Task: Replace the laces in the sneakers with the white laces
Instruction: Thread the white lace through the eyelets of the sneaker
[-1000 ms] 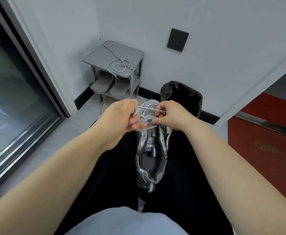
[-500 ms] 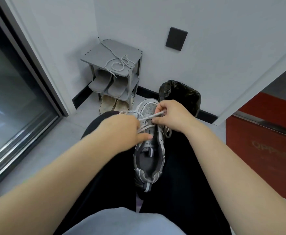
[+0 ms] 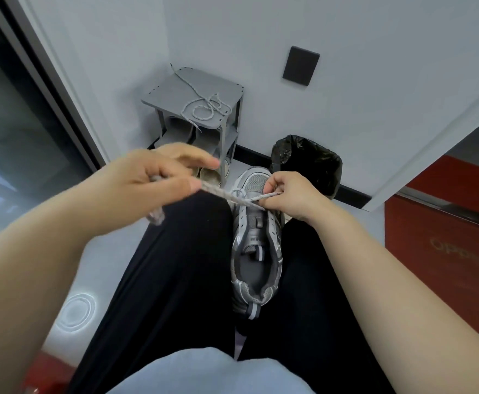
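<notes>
A: Step?
B: Threading the toe eyelets, I judge. The left hand (image 3: 153,180) grips the pale speckled lace (image 3: 224,196) left of the grey mesh sneaker (image 3: 256,251), and the right hand (image 3: 292,194) pinches it at the toe.
A: Next?
B: Even the ends — cross upward.

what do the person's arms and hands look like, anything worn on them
The left forearm and right forearm are bare to the frame's edge, with no sleeves in view. The left hand and right hand show no gloves, rings, watch or bands.

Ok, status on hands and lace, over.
Left hand grips pale braided lace, drawn taut. Right hand pinches it over grey mesh sneaker between thighs. Upper eyelets unlaced, unobstructed.
</notes>
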{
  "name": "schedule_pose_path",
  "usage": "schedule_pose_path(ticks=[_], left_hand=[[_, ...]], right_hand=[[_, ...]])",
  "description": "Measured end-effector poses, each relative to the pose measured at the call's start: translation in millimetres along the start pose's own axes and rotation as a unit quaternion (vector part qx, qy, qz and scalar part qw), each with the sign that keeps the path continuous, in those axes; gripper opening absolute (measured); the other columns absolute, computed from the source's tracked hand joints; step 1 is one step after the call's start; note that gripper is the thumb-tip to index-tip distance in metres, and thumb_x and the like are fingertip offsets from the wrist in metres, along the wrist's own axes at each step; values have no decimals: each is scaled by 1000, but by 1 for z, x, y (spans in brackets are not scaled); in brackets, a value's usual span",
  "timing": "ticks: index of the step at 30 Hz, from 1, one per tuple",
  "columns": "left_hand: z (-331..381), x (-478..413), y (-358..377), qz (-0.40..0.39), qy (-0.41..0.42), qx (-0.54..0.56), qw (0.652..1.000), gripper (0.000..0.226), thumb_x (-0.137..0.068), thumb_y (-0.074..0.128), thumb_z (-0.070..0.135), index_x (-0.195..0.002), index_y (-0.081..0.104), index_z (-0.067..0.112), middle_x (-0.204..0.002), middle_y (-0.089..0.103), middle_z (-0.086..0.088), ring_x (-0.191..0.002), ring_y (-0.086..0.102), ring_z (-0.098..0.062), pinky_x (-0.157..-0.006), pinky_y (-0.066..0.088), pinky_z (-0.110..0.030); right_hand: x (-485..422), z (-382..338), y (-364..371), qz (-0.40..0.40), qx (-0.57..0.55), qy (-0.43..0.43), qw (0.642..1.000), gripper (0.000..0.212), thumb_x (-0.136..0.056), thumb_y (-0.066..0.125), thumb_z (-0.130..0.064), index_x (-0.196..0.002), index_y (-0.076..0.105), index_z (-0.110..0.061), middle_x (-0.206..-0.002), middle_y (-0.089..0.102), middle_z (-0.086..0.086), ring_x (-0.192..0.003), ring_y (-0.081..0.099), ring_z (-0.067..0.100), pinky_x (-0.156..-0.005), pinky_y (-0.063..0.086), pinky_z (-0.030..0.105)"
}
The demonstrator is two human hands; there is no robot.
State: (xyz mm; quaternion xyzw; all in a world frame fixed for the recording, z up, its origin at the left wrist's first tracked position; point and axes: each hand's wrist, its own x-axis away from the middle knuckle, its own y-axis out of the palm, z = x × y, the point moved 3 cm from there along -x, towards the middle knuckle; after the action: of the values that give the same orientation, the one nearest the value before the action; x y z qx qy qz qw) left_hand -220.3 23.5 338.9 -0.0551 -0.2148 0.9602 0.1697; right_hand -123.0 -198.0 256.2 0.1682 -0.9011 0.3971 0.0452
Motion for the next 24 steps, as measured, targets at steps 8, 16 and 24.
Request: schedule_pose_path(ticks=[8,16,24], left_hand=[[3,-2,42,-76,-128,189,971,49,-86,56,29,-43,43,9,-39,45,-5,-39,46,-17,-68,53,-22],[-18,-23,21,55,-193,-211,957,23,-88,54,37,-80,49,16,-74,66,2,-52,56,-14,-48,43,-24],[-20,-52,85,-77,-111,-429,893,43,-89,41,56,-64,37,21,-66,44,4,-70,45,-20,-63,38,-31]], right_hand=[[-3,8,-2,-2,-14,7,1000,51,-67,77,-14,-55,29,-21,-54,36,-4,-54,30,15,-56,31,27],[5,-12,-18,-8,-331,-20,944,31,-79,69,-7,-55,52,-16,-52,51,-6,-52,49,5,-61,43,20],[14,-15,-22,16,-140,-58,988,34,-90,56,-34,-60,49,-20,-58,52,-7,-54,50,7,-63,42,22]])
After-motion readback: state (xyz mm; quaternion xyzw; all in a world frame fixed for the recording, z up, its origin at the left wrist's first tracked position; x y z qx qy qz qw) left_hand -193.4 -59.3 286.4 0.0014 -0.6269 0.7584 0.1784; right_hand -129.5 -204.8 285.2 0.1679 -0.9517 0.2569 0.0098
